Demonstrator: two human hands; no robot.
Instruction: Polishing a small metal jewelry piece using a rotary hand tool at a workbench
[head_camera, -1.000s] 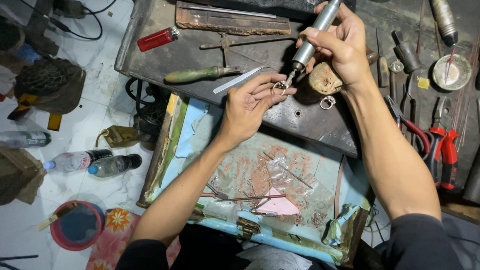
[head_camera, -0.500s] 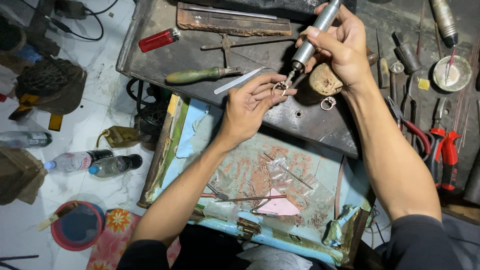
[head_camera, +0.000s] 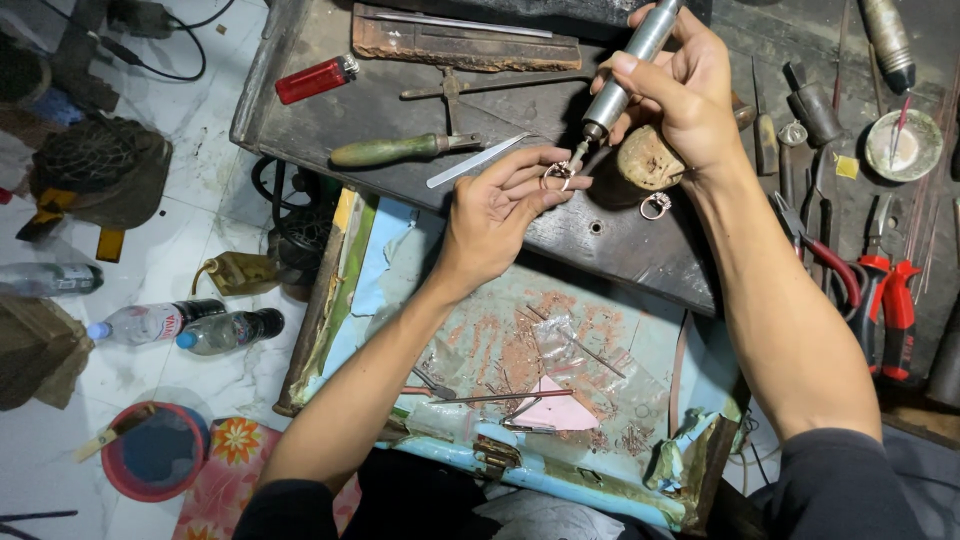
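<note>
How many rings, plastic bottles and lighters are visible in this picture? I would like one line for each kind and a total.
Rings: 2, one held in the left hand, one lying on the bench
Plastic bottles: 3, on the floor
Lighters: 1, red
Total: 6

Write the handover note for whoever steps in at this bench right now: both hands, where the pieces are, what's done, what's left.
Left hand: pinches a small ring at its fingertips, over the dark bench top.
Right hand: grips a metal rotary handpiece, tip at the ring.
Nearby: a second ring lies on the bench beside a brown lump; a green-handled tool and a red lighter lie to the left.
Done: ring held to the tool tip.
Left: how far the ring's surface is worked cannot be told.
</note>
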